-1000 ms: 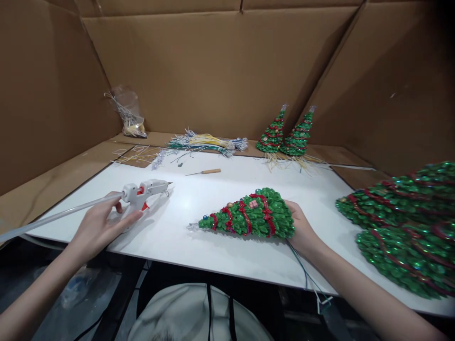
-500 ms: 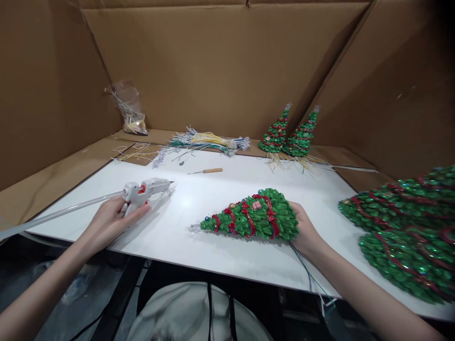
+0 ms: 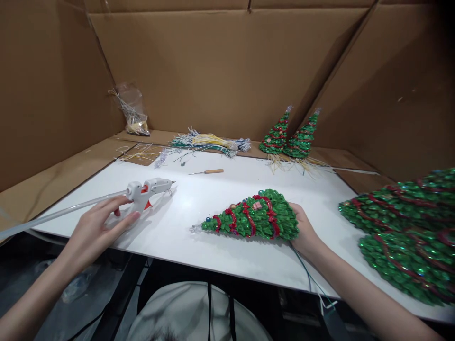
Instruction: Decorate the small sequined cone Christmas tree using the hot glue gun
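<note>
Mind that hot-glue gun at 9 o'clock: left hand grip's wide, right hand grip's holding the Christmas tree.

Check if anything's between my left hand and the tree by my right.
Nothing visible stands between your left hand and the tree along the line from thumb to silver tip; the glue gun is by the fingers, but on the far side of that line.

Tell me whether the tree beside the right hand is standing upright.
No, the tree is on its side, its silver tip pointing left, away from the right hand.
</note>
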The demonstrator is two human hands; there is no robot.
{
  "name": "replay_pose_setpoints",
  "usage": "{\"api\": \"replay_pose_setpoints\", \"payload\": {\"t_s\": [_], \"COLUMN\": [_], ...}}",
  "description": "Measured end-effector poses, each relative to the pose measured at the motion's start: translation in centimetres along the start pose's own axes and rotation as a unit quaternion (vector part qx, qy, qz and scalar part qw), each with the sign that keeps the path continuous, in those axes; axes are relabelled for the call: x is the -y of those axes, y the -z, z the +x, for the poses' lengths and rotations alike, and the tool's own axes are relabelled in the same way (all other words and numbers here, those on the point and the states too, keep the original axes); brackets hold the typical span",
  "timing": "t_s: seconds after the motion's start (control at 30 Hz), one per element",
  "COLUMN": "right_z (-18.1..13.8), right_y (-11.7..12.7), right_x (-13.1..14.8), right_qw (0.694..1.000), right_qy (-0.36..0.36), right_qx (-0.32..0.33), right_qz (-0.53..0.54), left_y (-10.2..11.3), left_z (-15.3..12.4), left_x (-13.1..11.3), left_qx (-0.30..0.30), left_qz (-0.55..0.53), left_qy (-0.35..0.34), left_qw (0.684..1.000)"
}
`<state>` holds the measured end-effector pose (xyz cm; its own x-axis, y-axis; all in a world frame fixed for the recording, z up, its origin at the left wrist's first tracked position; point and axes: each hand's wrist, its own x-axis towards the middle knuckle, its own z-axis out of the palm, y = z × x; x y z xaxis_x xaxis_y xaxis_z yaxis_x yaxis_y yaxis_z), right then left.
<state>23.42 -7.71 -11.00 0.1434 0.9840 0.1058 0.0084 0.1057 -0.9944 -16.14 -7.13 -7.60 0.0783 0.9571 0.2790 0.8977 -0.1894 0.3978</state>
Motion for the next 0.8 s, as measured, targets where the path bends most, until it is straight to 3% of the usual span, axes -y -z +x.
{"api": "replay_pose_setpoints", "payload": {"t_s": [0.23, 0.37, 0.57, 0.7, 0.8], "right_z": [0.0, 0.1, 0.1, 0.1, 0.1], "right_y": [0.1, 0.1, 0.3, 0.2, 0.2], "right_x": [-0.1, -0.2, -0.4, -0.3, -0.2], "right_qw": [1.000, 1.000, 0.999, 0.999, 0.999], "right_qy": [0.010, 0.018, 0.023, 0.022, 0.024], "right_qx": [-0.003, -0.005, 0.013, 0.013, 0.021], "right_qz": [-0.005, -0.015, -0.027, -0.027, -0.024], "left_y": [1.5, 2.0, 1.0, -0.5, -1.5], "left_z": [-2.5, -3.2, -3.5, -3.2, -2.7], "left_x": [0.9, 1.1, -0.1, -1.6, -3.3], "left_qx": [-0.056, -0.080, -0.060, -0.010, -0.006], "left_qz": [0.024, 0.016, -0.063, -0.096, -0.089], "left_qy": [0.009, -0.025, -0.143, -0.298, -0.360], "left_qw": [0.998, 0.996, 0.986, 0.950, 0.929]}}
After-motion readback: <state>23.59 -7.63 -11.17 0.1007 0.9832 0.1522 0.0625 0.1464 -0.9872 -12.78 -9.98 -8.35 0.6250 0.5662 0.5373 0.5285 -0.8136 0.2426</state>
